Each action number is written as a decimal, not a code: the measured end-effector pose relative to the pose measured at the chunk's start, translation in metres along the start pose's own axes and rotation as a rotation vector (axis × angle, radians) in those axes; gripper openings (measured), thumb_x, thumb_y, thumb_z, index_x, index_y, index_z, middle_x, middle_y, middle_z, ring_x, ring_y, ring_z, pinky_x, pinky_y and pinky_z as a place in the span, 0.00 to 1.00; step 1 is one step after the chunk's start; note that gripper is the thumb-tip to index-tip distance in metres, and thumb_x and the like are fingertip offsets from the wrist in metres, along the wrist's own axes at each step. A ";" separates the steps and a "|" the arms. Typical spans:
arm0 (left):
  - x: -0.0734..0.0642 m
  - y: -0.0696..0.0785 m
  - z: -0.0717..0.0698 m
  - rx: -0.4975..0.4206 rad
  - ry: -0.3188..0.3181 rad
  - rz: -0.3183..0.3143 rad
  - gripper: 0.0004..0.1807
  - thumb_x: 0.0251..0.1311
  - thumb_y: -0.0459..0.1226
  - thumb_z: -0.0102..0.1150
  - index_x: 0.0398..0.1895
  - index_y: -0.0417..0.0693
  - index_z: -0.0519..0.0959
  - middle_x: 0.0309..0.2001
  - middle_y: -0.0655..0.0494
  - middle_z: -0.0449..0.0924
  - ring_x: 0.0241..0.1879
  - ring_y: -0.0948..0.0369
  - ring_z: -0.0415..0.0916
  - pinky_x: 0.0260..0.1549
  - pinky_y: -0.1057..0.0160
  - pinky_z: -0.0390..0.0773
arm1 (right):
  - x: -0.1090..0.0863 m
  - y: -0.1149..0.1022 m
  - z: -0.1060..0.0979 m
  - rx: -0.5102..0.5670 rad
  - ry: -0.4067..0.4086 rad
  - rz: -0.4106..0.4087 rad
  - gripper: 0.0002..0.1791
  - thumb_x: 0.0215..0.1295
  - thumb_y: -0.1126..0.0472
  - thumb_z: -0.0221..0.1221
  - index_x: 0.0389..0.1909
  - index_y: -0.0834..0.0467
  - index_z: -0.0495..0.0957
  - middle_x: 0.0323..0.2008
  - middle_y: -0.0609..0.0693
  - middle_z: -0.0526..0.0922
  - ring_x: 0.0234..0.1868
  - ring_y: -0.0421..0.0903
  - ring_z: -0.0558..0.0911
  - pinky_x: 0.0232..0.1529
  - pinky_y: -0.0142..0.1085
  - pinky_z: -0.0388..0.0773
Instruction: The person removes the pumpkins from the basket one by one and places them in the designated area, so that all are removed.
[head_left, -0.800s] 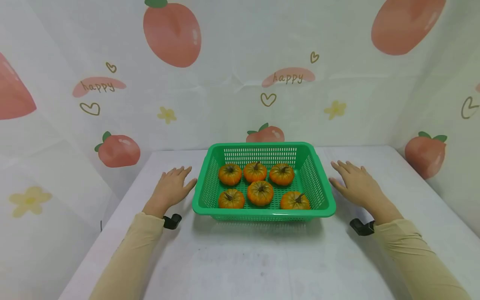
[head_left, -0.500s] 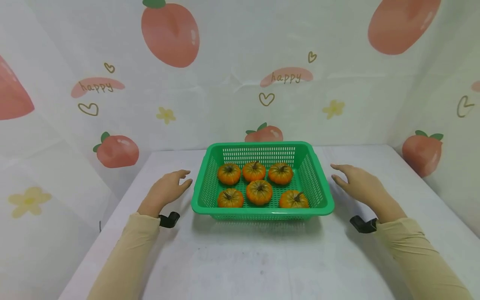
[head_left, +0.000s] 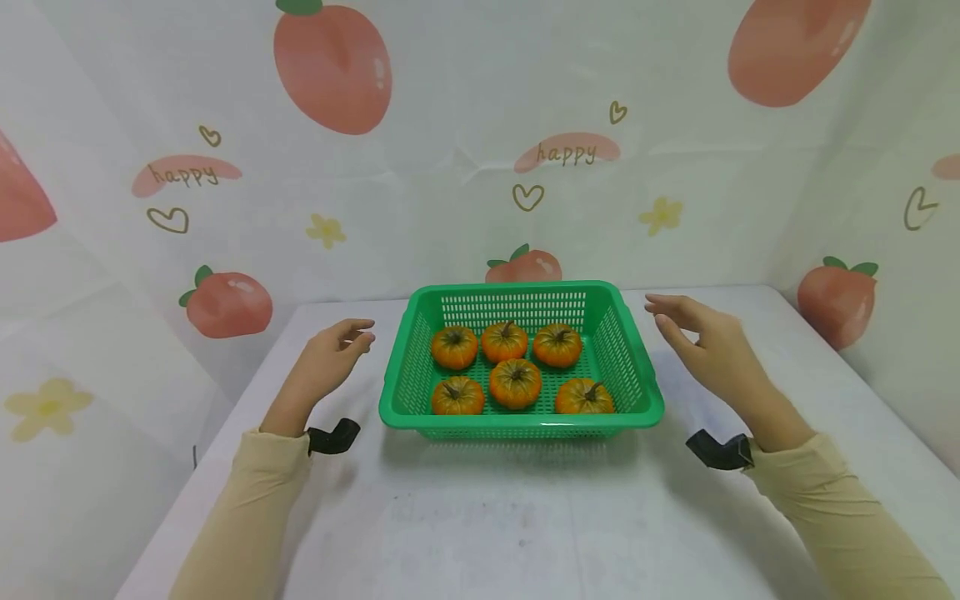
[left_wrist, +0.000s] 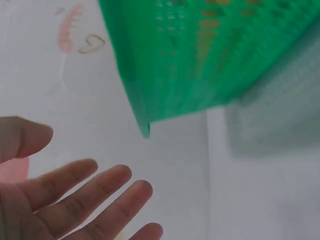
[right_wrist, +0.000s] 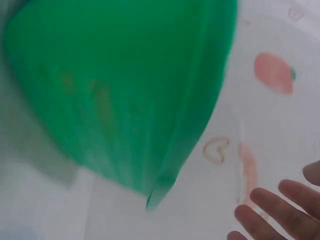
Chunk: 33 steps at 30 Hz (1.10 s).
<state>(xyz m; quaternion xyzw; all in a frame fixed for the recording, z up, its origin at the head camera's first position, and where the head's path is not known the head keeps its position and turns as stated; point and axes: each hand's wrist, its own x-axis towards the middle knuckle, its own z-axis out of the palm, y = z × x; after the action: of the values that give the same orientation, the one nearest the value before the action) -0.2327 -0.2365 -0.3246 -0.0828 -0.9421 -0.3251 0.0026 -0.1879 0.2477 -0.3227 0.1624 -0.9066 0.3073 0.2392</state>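
Observation:
A green plastic basket [head_left: 517,421] with slotted walls stands on the white table, and several small orange pumpkins [head_left: 515,383] lie inside it. To its left my left hand [head_left: 327,358] hovers above the table, fingers loosely bent and apart from the rim. My right hand [head_left: 708,342] hovers off the basket's right side, thumb and fingers parted, holding nothing. In the left wrist view the spread fingers [left_wrist: 100,195] stay clear of the basket wall [left_wrist: 170,75]. The right wrist view has the fingertips [right_wrist: 267,205] at the lower right, away from the green wall [right_wrist: 125,90].
The white table [head_left: 480,517] extends in front of the basket and to both sides. Behind it hangs a pale cloth [head_left: 420,192] printed with peaches, hearts and flowers. A black wrist strap mount [head_left: 335,436] sits on the left wrist, another mount [head_left: 720,450] on the right.
Both hands have lifted from flat, palm-down poses and turned inward, their fingers bending a little. The view has shifted slightly; the basket and pumpkins stay in place.

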 end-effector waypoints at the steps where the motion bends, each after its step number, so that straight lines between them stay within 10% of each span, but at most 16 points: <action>1: 0.000 0.002 0.000 -0.031 -0.002 -0.003 0.27 0.74 0.50 0.42 0.70 0.47 0.65 0.57 0.43 0.77 0.57 0.45 0.74 0.53 0.43 0.73 | 0.000 -0.004 0.001 0.026 0.004 -0.005 0.19 0.72 0.60 0.53 0.61 0.57 0.75 0.52 0.58 0.83 0.50 0.60 0.82 0.49 0.31 0.80; 4: -0.001 0.006 0.003 -0.151 -0.019 -0.013 0.28 0.74 0.49 0.43 0.71 0.45 0.62 0.60 0.41 0.74 0.59 0.45 0.73 0.57 0.45 0.73 | 0.000 -0.014 0.005 0.110 -0.004 -0.025 0.20 0.72 0.61 0.53 0.63 0.57 0.73 0.53 0.59 0.83 0.51 0.54 0.82 0.49 0.15 0.70; 10: -0.002 0.012 0.009 -0.374 -0.082 -0.023 0.31 0.74 0.45 0.44 0.74 0.41 0.55 0.66 0.36 0.65 0.64 0.43 0.67 0.60 0.45 0.71 | 0.000 -0.025 0.018 0.294 -0.125 -0.008 0.23 0.74 0.62 0.51 0.68 0.57 0.67 0.57 0.61 0.79 0.55 0.26 0.74 0.50 0.14 0.69; 18: -0.002 0.014 0.014 -0.504 -0.187 -0.072 0.35 0.73 0.42 0.45 0.76 0.40 0.45 0.72 0.33 0.54 0.67 0.39 0.61 0.57 0.44 0.73 | 0.002 -0.031 0.038 0.430 -0.354 0.057 0.26 0.74 0.60 0.51 0.70 0.59 0.62 0.64 0.60 0.72 0.65 0.59 0.71 0.60 0.57 0.71; 33: 0.006 0.001 0.027 -0.582 -0.336 -0.129 0.41 0.69 0.40 0.52 0.77 0.41 0.42 0.71 0.33 0.56 0.64 0.40 0.66 0.55 0.41 0.74 | 0.008 -0.033 0.057 0.351 -0.587 0.124 0.30 0.70 0.53 0.56 0.69 0.62 0.65 0.67 0.61 0.69 0.67 0.60 0.68 0.64 0.59 0.66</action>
<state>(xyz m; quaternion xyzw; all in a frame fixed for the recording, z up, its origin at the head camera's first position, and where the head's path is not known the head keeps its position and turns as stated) -0.2366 -0.2180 -0.3447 -0.0727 -0.8005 -0.5614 -0.1968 -0.1993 0.1858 -0.3421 0.2271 -0.8783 0.4127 -0.0824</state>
